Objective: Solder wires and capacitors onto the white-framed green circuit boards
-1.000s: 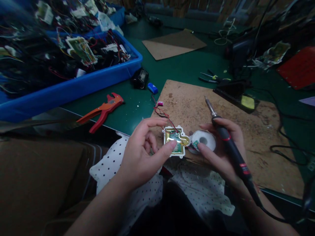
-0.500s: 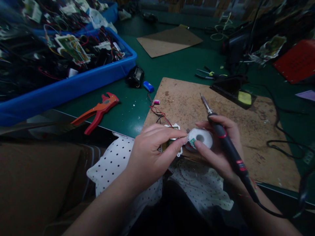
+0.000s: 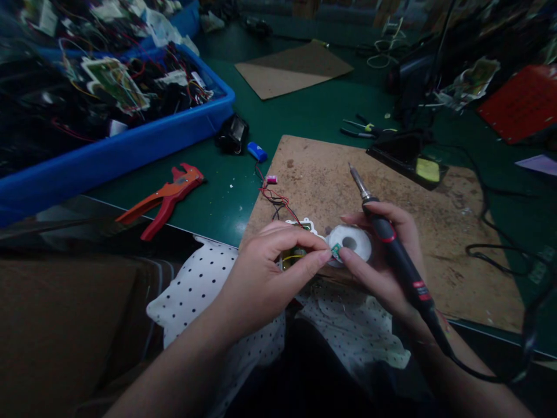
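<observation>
Green bench (image 3: 213,200) with blue bin (image 3: 174,133), red-orange cutter (image 3: 172,189), blue cylinder (image 3: 257,152), pliers (image 3: 369,128), brown board (image 3: 313,186).

The soldering iron (image 3: 402,261) is black with red bands and a grey metal tip, while the small circuit piece (image 3: 336,251) is green and the spool (image 3: 362,242) is white. The bench (image 3: 304,119) is of dark green colour, and its board (image 3: 313,174) is brown with dark spots. The cloth (image 3: 200,284) is white with black dots, the cutter (image 3: 169,194) orange and red, the sponge (image 3: 427,169) yellow.
</observation>
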### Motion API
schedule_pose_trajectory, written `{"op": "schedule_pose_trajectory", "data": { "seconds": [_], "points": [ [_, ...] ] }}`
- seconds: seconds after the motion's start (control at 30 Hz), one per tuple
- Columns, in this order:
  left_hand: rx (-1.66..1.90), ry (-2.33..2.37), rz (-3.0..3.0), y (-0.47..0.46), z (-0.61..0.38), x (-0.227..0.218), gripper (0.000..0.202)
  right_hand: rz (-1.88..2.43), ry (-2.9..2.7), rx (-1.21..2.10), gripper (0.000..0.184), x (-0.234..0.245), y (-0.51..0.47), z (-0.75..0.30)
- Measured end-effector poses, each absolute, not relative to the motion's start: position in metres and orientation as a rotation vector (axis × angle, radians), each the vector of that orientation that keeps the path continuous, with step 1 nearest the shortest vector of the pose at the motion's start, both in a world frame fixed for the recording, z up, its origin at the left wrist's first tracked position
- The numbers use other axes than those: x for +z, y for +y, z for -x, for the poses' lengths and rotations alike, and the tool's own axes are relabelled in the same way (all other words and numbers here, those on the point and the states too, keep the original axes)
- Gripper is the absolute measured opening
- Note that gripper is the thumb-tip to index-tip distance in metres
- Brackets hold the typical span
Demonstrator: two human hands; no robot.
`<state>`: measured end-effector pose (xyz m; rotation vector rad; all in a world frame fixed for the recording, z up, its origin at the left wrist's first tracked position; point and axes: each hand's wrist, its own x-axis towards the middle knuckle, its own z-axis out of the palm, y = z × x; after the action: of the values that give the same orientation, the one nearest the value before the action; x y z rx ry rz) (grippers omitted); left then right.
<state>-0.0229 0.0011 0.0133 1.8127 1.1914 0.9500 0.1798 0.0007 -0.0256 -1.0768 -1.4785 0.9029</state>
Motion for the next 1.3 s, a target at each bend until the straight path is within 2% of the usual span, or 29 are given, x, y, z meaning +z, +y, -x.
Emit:
{"op": "schedule_pose_trajectory", "data": {
  "seconds": [0.6,1.13,1.23,1.3],
  "points": [
    [1.006,1.210,-1.788,0.002,0.013,0.013,0.012,1.108,-1.471,0.888,0.066,-0.026,0.000,-0.179],
    [0.964,1.259,-2.058,-0.001,0.008,0.008,0.010,1.108,-1.437,0.862,0.065,-0.027,-0.003,-0.180],
    [0.960,1.259,-2.062,-0.001,0.008,0.007,0.010,1.128,-1.374,0.810,0.060,-0.026,0.000,-0.181],
    [0.962,1.263,-2.062,-0.001,0.008,0.006,0.011,1.121,-1.297,0.676,0.050,-0.024,0.003,-0.183]
  ]
}}
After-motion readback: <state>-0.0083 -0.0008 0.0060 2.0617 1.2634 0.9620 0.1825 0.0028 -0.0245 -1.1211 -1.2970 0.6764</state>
